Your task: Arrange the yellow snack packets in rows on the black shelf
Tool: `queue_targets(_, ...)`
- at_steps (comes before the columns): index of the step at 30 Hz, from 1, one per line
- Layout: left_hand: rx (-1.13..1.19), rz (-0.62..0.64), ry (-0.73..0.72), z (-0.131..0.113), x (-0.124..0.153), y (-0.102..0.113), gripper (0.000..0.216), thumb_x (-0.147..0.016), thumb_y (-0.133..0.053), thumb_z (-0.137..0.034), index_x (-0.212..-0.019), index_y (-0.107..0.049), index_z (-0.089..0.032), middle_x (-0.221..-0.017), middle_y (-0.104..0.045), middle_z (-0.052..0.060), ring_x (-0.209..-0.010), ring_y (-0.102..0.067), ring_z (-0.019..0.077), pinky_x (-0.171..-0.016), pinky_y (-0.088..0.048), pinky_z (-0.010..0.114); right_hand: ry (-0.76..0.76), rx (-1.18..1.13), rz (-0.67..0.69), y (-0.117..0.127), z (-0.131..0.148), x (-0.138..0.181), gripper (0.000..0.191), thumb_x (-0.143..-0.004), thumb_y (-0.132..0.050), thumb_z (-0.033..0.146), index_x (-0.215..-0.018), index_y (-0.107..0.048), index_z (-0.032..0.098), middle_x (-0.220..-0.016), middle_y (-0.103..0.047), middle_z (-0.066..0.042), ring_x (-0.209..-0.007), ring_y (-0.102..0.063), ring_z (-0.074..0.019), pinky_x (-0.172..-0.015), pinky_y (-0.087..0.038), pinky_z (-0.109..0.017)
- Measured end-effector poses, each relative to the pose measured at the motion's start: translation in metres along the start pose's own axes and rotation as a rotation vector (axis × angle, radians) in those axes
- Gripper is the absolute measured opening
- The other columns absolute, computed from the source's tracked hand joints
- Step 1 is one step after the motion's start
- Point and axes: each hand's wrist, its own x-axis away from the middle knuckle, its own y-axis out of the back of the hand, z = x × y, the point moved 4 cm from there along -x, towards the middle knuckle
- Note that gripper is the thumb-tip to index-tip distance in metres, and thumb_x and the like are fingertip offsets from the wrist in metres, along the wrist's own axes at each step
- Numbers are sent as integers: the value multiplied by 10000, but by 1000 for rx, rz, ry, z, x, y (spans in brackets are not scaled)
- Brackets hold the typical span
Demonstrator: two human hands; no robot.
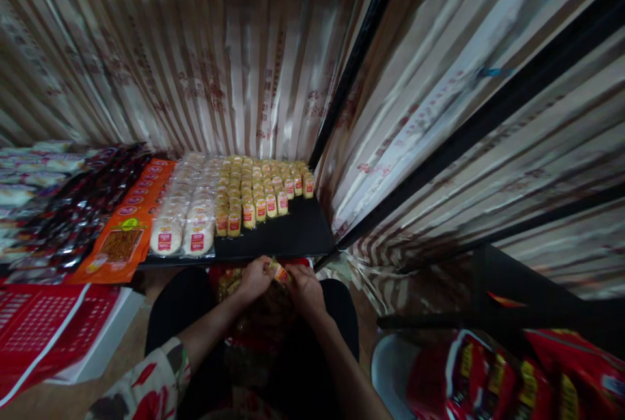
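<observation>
My left hand (254,279) and my right hand (305,285) meet just below the front edge of a black shelf (293,234), both pinched on one small yellow-and-red wrapped snack (280,271). Beneath the hands, between my knees, sits a red bag of similar snacks (229,283). On the shelf, many small yellow snack packets (254,192) stand in rows. To their left lie round white wrapped cakes (183,231) with red labels.
Orange flat packs (124,231) and dark red packets (73,211) fill the shelf's left part. A red-and-white printed box (53,329) lies on the floor at left. Red snack bags (488,374) sit in a white container at lower right. Striped plastic curtains hang behind.
</observation>
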Motion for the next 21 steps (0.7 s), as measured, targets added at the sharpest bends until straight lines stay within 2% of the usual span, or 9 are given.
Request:
queue_targets(6,-54,-4,-79,-31,-2,5,136,-791,-491,-226,-873,-592,-187,-677,-615,-17,-631,-564,107,-618,-401,208,124,-84,-100,13,-1,4,378,-818,-548,296,-1166,-555,150,-1033,-642,-100,-963,-560,-222,-849,-450,-328)
queue_targets(13,-36,-54,-119,-62,-19,5,125,-772,-505,-205,-841,-606,-178,-685,-624,-11,-646,-573,109,-638,-424,216,140,-75,-278,24,-10,-5,382,-810,-540,242,-1176,-536,130,-1041,-633,-111,-967,-549,-230,-877,-450,-363)
queue_targets(18,93,-122,-203,-85,-38,10,214,-795,-498,-278,-959,-580,-168,-787,-641,12,-667,-586,111,-666,-471,240,22,-121,-358,33,-21,-33,359,-820,-523,307,-1114,-576,108,-961,-648,-117,-879,-568,-227,-807,-471,-351)
queue_targets(21,172,-167,-248,-97,-49,13,227,-790,-493,-223,-1000,-560,-168,-884,-643,32,-705,-601,106,-699,-500,247,-51,-176,-394,41,-28,-55,377,-816,-512,346,-1106,-586,116,-916,-652,-106,-813,-577,-212,-743,-483,-323)
